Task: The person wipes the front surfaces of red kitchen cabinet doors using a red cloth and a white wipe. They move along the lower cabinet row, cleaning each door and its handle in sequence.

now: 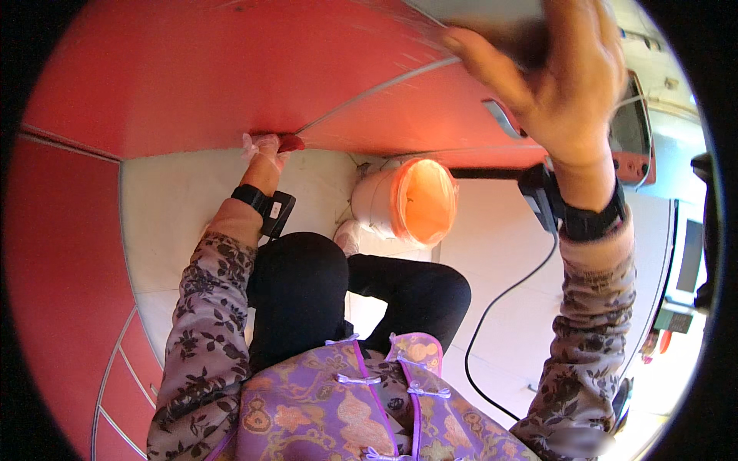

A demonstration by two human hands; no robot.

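Observation:
My left hand [265, 146] reaches low to the bottom edge of the red cabinet front [192, 77]. Thin see-through plastic wraps its fingers, and it grips a dark red cloth [291, 143] that lies against the cabinet's lower edge. My right hand [573, 92] is raised high at the upper right, bare, with the thumb stretched out to the side. It is at the top edge of the cabinet, in front of a blurred dark thing; its fingertips are partly cut off by the picture's rim. A curved metal handle [503, 119] is just below its thumb.
A white bucket [373, 201] with an orange bag liner [398, 201] stands on the pale floor [173, 207] before my knees. A black cable [470, 346] hangs from the device on my right wrist. A red-framed appliance [634, 138] is at the right. More red panels [65, 269] run down the left.

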